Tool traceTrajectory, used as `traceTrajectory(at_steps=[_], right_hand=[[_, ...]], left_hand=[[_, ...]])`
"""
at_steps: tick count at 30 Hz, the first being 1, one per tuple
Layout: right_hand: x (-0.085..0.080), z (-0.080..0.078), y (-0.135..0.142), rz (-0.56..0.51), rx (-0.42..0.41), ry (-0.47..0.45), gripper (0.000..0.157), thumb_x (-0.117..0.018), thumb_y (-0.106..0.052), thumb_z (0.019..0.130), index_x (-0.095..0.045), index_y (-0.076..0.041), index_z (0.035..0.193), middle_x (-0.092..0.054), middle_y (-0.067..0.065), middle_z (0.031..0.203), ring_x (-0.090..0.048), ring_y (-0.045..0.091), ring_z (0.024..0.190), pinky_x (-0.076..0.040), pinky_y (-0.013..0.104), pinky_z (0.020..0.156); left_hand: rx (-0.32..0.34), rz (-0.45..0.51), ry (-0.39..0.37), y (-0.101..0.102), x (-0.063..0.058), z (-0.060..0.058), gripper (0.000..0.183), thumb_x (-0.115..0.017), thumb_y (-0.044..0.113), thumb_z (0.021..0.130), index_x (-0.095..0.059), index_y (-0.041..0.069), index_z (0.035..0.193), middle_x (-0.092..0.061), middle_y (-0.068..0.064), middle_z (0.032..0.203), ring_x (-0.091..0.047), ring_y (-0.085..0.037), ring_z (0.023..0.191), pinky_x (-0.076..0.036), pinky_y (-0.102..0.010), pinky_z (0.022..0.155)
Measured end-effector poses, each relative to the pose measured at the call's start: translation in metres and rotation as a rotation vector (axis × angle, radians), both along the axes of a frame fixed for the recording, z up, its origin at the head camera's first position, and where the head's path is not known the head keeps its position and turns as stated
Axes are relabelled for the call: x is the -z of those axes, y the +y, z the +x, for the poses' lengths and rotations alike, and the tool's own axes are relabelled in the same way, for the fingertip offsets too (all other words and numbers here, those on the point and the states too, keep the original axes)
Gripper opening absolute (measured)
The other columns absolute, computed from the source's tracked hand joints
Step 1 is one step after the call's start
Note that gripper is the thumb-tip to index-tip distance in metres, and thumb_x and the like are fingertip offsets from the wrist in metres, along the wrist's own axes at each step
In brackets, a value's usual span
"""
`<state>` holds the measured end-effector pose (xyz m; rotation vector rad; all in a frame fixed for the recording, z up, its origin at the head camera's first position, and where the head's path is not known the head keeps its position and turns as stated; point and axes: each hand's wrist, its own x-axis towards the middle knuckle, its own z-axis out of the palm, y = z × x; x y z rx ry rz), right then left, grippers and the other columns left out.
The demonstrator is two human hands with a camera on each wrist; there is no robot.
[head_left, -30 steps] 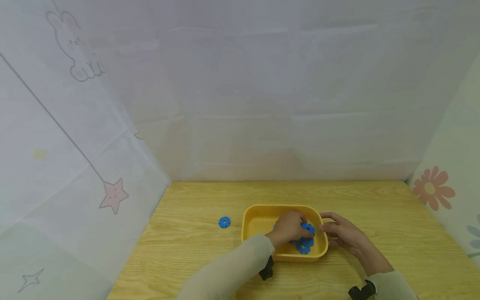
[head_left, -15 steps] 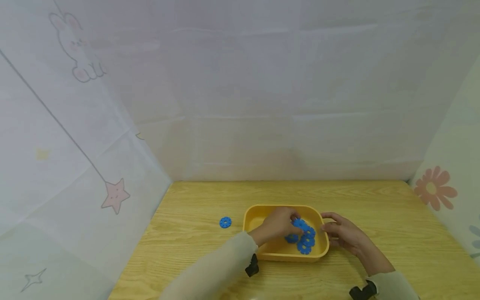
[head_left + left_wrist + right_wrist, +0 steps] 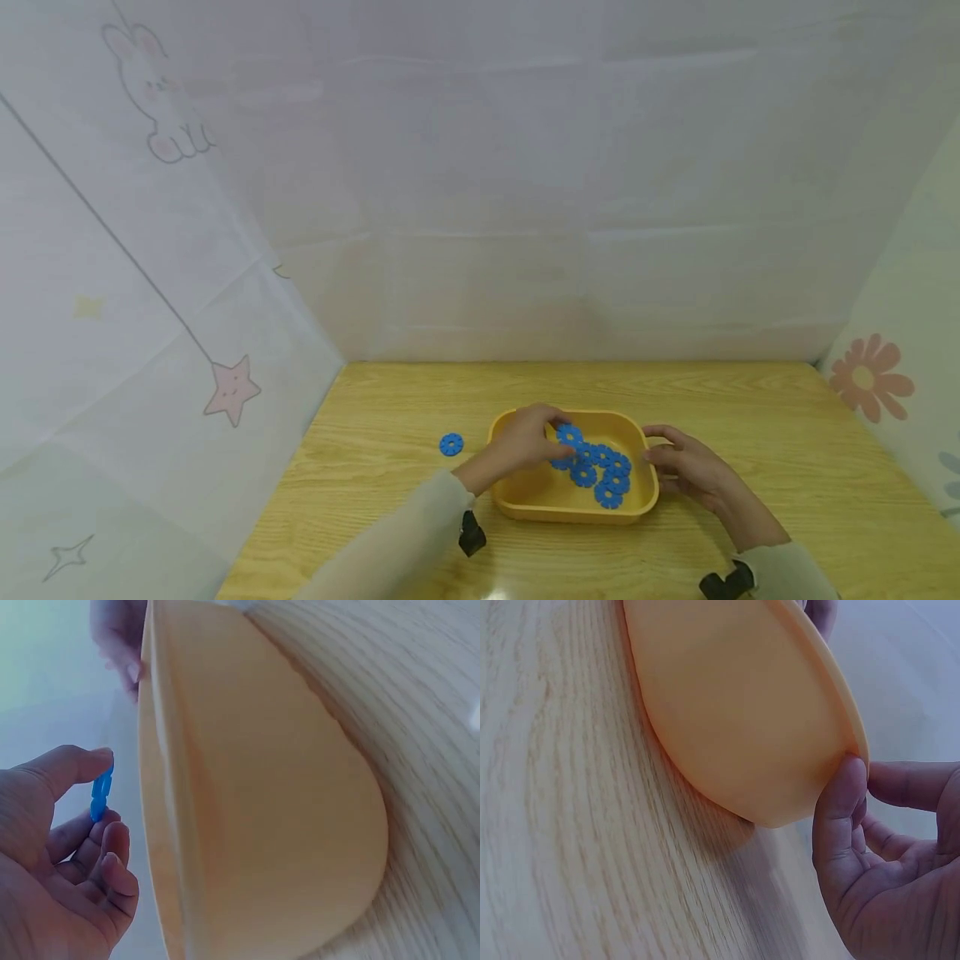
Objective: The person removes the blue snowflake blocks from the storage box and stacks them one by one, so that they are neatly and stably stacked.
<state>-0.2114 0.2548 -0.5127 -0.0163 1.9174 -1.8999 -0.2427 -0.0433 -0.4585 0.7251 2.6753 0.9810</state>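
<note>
A yellow plastic basin (image 3: 562,515) holds several blue notched discs (image 3: 608,496), like snowflake building discs, some overlapping. My left hand (image 3: 528,437) is over the basin's left part. In the left wrist view it pinches one blue disc (image 3: 100,796), seen edge-on, between thumb and fingers. My right hand (image 3: 693,471) holds the basin's right end. The right wrist view shows the basin's rim (image 3: 861,739) between its thumb and fingers. From the left wrist, the basin's wall hides the discs inside.
One single blue disc (image 3: 451,444) lies on the wood-grain table (image 3: 360,500), left of the basin. Pale printed sheets (image 3: 480,208) stand around the table's back and sides. Each wrist wears a dark strap mount (image 3: 472,534).
My left hand has moved left inside the basin, and blue discs it covered now show, spread further left. My right hand and the basin have stayed nearly still.
</note>
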Motion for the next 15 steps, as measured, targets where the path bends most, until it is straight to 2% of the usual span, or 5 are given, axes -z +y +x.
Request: traceTrajectory(at_steps=[4,6,15], right_hand=[[0.001,0.001,0.0,-0.003,-0.008,0.023,0.064,-0.062,-0.016,0.101,-0.029,0.003,0.152,-0.067,0.013,0.114,-0.07,0.026,0.095,-0.06,0.043,0.079],[0.0,0.001,0.0,-0.003,-0.008,0.027,0.064,-0.062,-0.016,0.101,-0.029,0.003,0.152,-0.067,0.013,0.114,-0.07,0.026,0.096,-0.06,0.043,0.079],[-0.002,0.001,-0.001,0.001,0.002,-0.003,0.065,-0.062,-0.017,0.102,-0.027,0.003,0.153,-0.067,0.012,0.114,-0.07,0.025,0.096,-0.059,0.042,0.079]], left_hand=[[-0.026,-0.02,0.033,-0.015,-0.004,0.0,0.048,-0.08,0.031,0.089,-0.068,0.014,0.132,-0.066,0.001,0.117,-0.056,-0.008,0.077,-0.048,-0.025,0.068],[-0.041,-0.026,0.043,-0.022,-0.005,-0.001,0.048,-0.08,0.031,0.089,-0.067,0.015,0.132,-0.066,0.0,0.117,-0.053,-0.007,0.072,-0.048,-0.025,0.066],[-0.088,0.009,0.072,-0.052,-0.009,-0.003,0.046,-0.08,0.033,0.089,-0.068,0.016,0.13,-0.065,0.0,0.114,-0.053,-0.01,0.07,-0.046,-0.027,0.06]])
